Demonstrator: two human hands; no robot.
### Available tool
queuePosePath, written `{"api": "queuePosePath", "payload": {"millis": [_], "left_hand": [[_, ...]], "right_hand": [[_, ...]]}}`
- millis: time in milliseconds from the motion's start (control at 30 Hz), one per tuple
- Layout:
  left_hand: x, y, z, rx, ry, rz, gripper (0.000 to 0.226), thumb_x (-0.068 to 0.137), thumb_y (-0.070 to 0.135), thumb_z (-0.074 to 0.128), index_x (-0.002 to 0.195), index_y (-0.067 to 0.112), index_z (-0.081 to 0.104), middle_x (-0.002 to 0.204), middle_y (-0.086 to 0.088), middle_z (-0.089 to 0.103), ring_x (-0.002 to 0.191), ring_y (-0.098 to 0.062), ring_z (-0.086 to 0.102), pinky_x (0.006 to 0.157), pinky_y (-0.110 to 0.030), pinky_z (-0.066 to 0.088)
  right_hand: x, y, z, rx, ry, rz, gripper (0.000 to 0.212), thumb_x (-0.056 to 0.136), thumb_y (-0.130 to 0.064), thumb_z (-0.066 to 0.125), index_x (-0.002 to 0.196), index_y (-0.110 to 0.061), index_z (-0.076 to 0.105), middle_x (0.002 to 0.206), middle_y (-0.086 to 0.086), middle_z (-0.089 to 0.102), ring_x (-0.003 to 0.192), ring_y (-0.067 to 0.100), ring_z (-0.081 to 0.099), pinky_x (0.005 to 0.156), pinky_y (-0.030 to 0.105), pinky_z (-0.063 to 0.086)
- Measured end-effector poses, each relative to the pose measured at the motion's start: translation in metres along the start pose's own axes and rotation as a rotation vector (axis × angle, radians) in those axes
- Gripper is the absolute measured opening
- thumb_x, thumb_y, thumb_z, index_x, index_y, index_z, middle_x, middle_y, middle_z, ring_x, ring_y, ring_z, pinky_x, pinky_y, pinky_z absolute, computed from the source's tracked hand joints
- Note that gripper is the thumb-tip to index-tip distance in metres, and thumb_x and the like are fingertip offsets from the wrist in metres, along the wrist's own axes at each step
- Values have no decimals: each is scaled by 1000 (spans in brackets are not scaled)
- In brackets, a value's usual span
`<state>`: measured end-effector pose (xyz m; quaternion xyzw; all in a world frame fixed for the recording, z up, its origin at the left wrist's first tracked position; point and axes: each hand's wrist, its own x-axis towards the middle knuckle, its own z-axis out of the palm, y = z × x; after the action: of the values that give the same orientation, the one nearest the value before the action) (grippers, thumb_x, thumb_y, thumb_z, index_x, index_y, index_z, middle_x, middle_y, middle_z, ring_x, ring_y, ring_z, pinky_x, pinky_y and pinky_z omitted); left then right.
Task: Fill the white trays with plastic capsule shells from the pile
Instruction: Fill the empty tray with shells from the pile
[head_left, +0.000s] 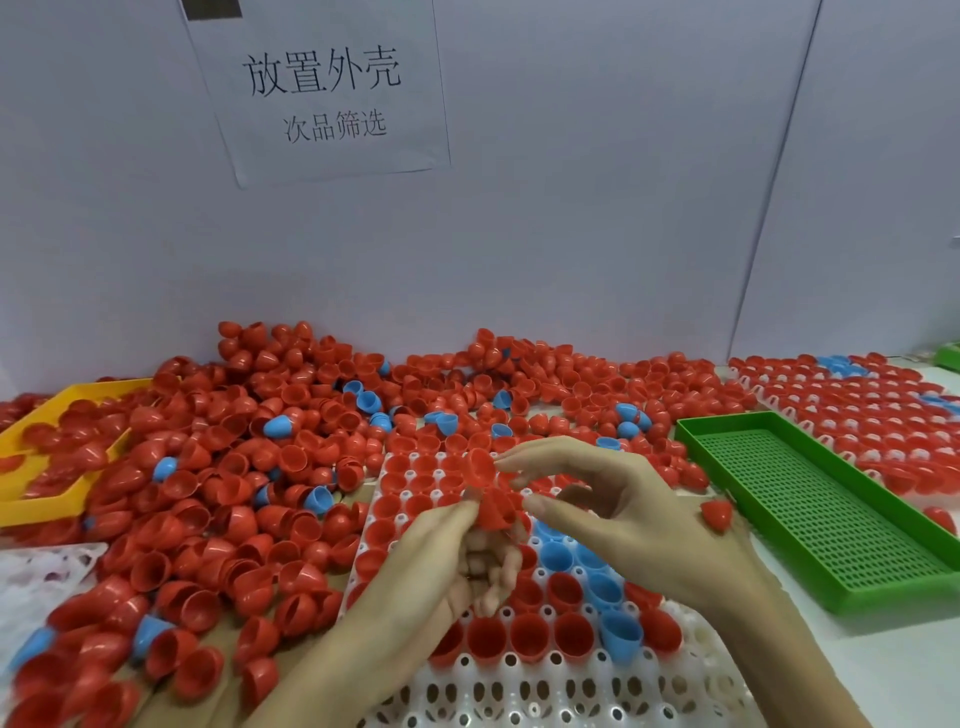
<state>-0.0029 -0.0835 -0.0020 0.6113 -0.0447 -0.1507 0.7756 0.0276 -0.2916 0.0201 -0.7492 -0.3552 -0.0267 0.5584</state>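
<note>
**Fingers work red shells over a half-filled tray**

Fingers (470, 512) of the left hand (447, 566) were curled upward around a small cluster of red capsule shells (496, 506), pinching them above the white tray (524, 691). Beside them the right hand (618, 514) hovered with its fingers loosely spread and only slightly bent, thumb tip near the held shells; whether it touched them could not be told. Under both hands the tray's pockets held red shells and a band of blue shells (605, 590), while its nearest rows stood vacant. To the right lay a green perforated tray (821, 514) on the worktop (904, 670). To the left and behind, the pile of shells (270, 467) spread wide, mostly red with a few blue, partly covering a yellow tray (47, 499). Farther right sat another filled white tray (862, 410). On the wall behind hung a paper sign (322, 93) printed with Chinese characters.
</note>
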Motion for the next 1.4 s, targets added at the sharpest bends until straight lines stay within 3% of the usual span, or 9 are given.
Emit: {"api": "queuePosePath", "payload": {"millis": [133,333,467,533,667,900,1267,1333,1400], "left_hand": [[-2,-2,2,79,-4,20,58,107,50,44,76,13,75,59,-15,60,42,-18,48,40,-25,41],[-9,0,3,199,-42,44,72,106,63,34,82,10,76,59,-16,61,40,-18,46,41,-23,36],[-11,5,-5,238,27,125,62,106,62,32,101,21,77,60,-15,60,42,-17,46,42,-22,37],[-11,10,-15,258,89,190,58,106,59,32,102,22,78,59,-13,58,43,-17,46,42,-21,37],[-9,18,-30,259,195,248,60,108,53,33,92,18,79,59,-13,57,44,-16,45,41,-20,37],[-6,19,-36,264,198,289,61,108,52,35,89,13,78,59,-13,57,44,-18,47,42,-21,40],[-1,20,-48,380,355,324,56,110,45,39,86,13,77,61,-13,62,45,-20,50,41,-21,41],[2,23,-61,478,477,398,40,109,39,46,94,15,74,70,-10,68,55,-19,58,49,-24,50],[10,29,-84,598,670,443,19,107,29,55,104,19,72,88,-3,73,77,-19,67,72,-38,60]], "right_hand": [[0,1,8,-96,68,41,19,95,-20,78,113,-24,78,113,-9,74,97,16,71,79,22,55],[0,7,8,-157,31,46,13,95,-24,79,107,-27,77,94,-7,77,91,19,74,84,27,60],[-5,4,-28,-107,-26,146,11,95,-18,77,106,-19,79,93,1,78,82,14,74,76,25,60],[-16,0,-62,-78,-94,242,11,94,-22,78,104,-18,80,90,6,78,77,13,71,69,18,55],[-42,-1,-109,-116,-327,472,13,96,-27,79,106,-18,80,89,12,75,74,20,61,63,22,48],[-51,8,-116,-136,-534,722,21,90,-27,86,105,-13,79,85,8,73,69,18,51,59,21,39],[-37,18,-101,-89,-316,555,37,100,-44,72,90,-9,73,63,1,54,51,11,40,48,17,32],[-35,19,-94,-75,-228,524,40,102,-45,68,86,-9,73,59,1,48,48,11,35,47,17,30],[-32,21,-88,-61,-114,487,45,102,-48,65,85,-7,71,58,1,45,48,12,32,47,19,28]]}}
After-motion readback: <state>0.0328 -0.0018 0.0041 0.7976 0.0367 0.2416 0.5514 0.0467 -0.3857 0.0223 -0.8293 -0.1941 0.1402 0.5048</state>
